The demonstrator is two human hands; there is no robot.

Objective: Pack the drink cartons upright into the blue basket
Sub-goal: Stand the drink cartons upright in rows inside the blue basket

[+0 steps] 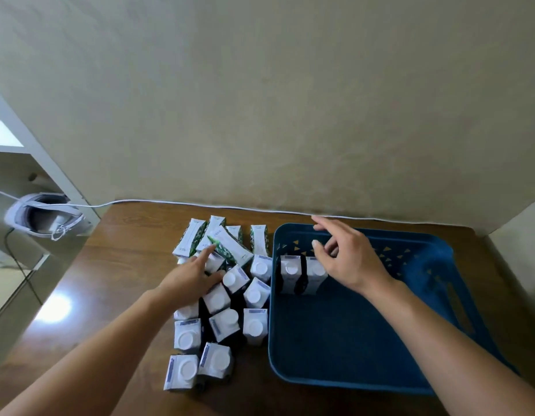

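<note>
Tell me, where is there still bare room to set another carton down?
Most of the blue basket floor is bare: everything nearer than the two upright cartons at its far left wall. It is crowded left of the basket, where cartons on the table stand packed together under the left hand.

A deep blue rectangular plastic basket [350, 355] with rounded corners and small triangular cut-outs in its far wall fills the lower right of the frame. Two white drink cartons with round white caps [302, 274] stand upright side by side in its upper-left corner, against the left wall. Left of the basket, at centre frame, a cluster of matching upright cartons [230, 319] stands on the wood — and above them several green-patterned cartons [221, 241] lie tipped on their sides.
</note>
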